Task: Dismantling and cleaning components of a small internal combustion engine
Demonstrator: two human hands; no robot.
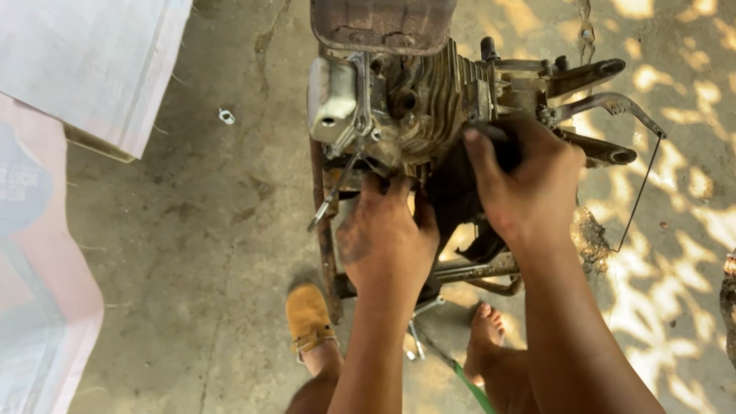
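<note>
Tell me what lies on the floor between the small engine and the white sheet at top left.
In the head view, bare concrete floor separates the engine from the white sheet, except for one small metal nut lying on it.

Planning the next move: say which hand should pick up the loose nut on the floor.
Left, probably. The left hand is nearer the nut, which lies to its left; the right hand grips a black part on the engine.
</note>
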